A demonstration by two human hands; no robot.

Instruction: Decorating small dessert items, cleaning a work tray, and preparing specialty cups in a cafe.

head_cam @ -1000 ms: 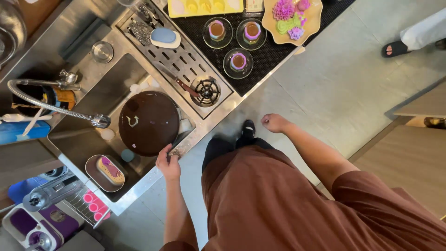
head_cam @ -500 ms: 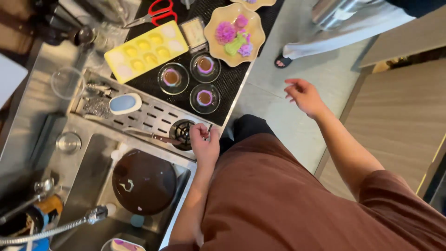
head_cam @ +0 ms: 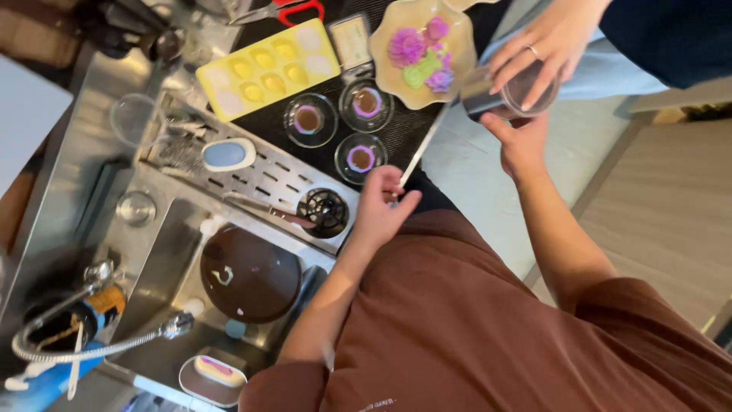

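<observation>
Metal cup (head_cam: pixel 496 95): stood tilted at upper right, past the counter's edge, held between two people's hands.
Faucet hose (head_cam: pixel 91 347): coiled at far left over the sink (head_cam: pixel 164 259).
Brown round lid (head_cam: pixel 250 273): lay in the sink basin.
Soap dish (head_cam: pixel 213 375): sat below the lid, a pink-and-yellow bar in it.
Yellow mould tray (head_cam: pixel 267 67): lay on the dark mat, above the drain rack (head_cam: pixel 267 177).
Glass bowls: three small ones (head_cam: pixel 311 119) (head_cam: pixel 366 103) (head_cam: pixel 361 158), each with a purple-ringed brown filling, close together.
Left hand (head_cam: pixel 383 206): rested at the counter edge just below the nearest bowl; fingers loosely curled, holding nothing I could make out.
Scalloped plate (head_cam: pixel 422 49): carried purple and green flower-shaped pieces.
Right hand (head_cam: pixel 522 141): reached up under the cup, fingers touching its lower side; grip not clear.
Other person's hand (head_cam: pixel 549 46): ringed, fingers wrapped over the cup's rim.
</observation>
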